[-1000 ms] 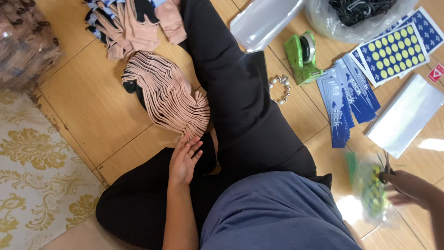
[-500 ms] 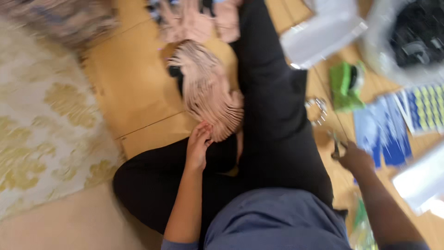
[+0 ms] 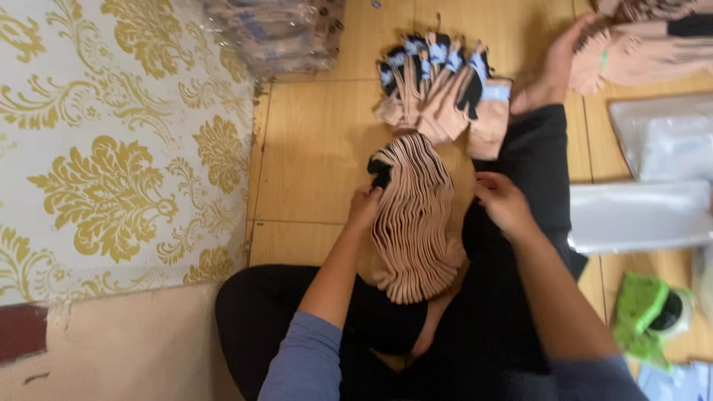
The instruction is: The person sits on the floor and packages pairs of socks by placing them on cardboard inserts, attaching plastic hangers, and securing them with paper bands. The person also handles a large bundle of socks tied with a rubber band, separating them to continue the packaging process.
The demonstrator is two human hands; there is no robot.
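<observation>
A fanned stack of peach-coloured socks point(image 3: 412, 219) lies on the wooden floor against my black-trousered leg point(image 3: 520, 171). My left hand point(image 3: 364, 208) rests on the stack's left edge, fingers curled against it. My right hand point(image 3: 501, 200) hovers over my leg just right of the stack, fingers apart, nothing visibly in it. Beyond the stack lies a second bunch of peach socks with black and blue bands point(image 3: 442, 89).
A white-and-gold patterned mat point(image 3: 119, 148) covers the floor at left. Bagged goods point(image 3: 275, 33) sit at the top. More peach socks point(image 3: 653, 44) lie top right by my foot point(image 3: 553, 70). Clear plastic bags point(image 3: 646, 212) and a green tape dispenser point(image 3: 646, 312) lie right.
The view has swung left and closer. My right hand came from the right side, where it held something small, to beside the sock stack. My left hand slid up the stack's left edge.
</observation>
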